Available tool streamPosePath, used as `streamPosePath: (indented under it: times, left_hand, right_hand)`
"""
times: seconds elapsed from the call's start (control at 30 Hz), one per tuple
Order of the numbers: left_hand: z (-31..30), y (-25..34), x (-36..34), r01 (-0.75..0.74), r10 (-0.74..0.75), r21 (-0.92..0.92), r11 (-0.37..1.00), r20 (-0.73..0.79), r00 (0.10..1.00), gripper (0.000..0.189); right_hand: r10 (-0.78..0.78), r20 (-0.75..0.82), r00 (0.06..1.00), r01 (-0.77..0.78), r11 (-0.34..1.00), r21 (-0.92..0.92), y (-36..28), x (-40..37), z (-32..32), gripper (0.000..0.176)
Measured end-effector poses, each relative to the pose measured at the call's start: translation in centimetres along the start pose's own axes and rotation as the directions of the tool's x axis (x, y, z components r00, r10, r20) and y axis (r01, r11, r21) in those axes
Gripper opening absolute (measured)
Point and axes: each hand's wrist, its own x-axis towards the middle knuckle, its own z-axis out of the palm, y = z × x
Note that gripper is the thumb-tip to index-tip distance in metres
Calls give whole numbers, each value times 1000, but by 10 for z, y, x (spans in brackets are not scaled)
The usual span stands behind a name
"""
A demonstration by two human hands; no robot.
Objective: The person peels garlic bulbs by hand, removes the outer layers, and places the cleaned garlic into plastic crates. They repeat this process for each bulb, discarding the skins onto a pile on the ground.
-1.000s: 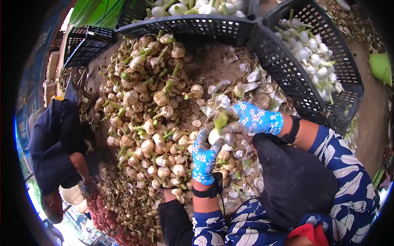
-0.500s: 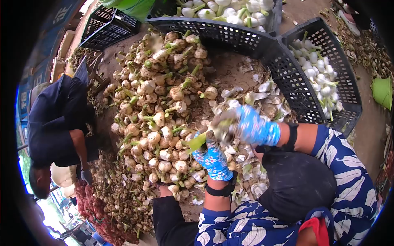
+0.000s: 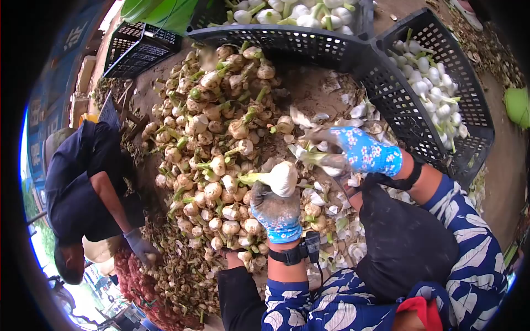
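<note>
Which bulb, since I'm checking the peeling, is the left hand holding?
The white bulb in the left hand, stalk pointing left; heap bulbs are browner, crated bulbs lie apart.

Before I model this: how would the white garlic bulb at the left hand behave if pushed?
The white garlic bulb would probably roll, being rounded, likely in an arc since its stem juts from one side. Its smooth-looking skin may slip against the gloved left hand.

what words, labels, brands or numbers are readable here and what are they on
White markings on the blue painted panel at the left edge: too small and blurred to read.
No other lettering can be made out, including on the black perforated plastic crates or blue floral gloves.
</note>
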Motion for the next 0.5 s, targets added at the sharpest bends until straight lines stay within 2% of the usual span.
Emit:
streamPosePath:
  times: [0.03,0.1,0.13,0.17,0.23,0.27,0.3,0.37,0.4,0.43,0.47,0.5]
  left_hand:
    - [2,-3,1,8,-8,1,1000,6,1000,49]
    - [6,-10,-1,-73,65,136,988,59,996,51]
    - [10,-12,-3,-92,84,198,976,45,995,52]
    - [6,-14,-3,-94,87,195,976,42,995,52]
    - [-1,-16,-3,-228,253,290,929,-53,966,46]
    - [1,-17,-3,-288,346,495,819,-27,938,32]
    - [3,-18,-5,-283,341,498,820,-28,940,32]
    - [5,-22,-7,-337,506,803,491,52,861,22]
    - [-8,-20,-5,-395,542,878,271,199,816,16]
    - [-6,-17,-3,-394,538,877,276,199,819,16]
    - [-4,-13,-1,-469,506,882,-57,430,748,14]
    - [0,-11,-1,-509,395,773,-378,632,667,12]
  right_hand:
    - [-46,12,999,45,997,63,-2,6,1,45]
    - [-115,43,992,115,993,-9,-13,13,11,41]
    - [26,149,989,-17,998,-63,-30,15,8,38]
    - [26,154,988,-17,998,-63,-26,15,14,38]
    - [-3,108,994,-2,999,45,-12,17,34,40]
    - [-38,64,997,31,994,102,-8,15,41,38]
    - [-33,61,998,27,994,105,-5,13,45,38]
    - [2,75,997,-14,987,161,-3,12,46,36]
    - [41,133,990,-52,995,81,-4,12,46,32]
    - [46,130,990,-57,995,78,-4,12,48,32]
    - [38,106,994,-39,999,9,-3,12,52,30]
    - [28,82,996,-23,998,-59,-4,11,57,28]
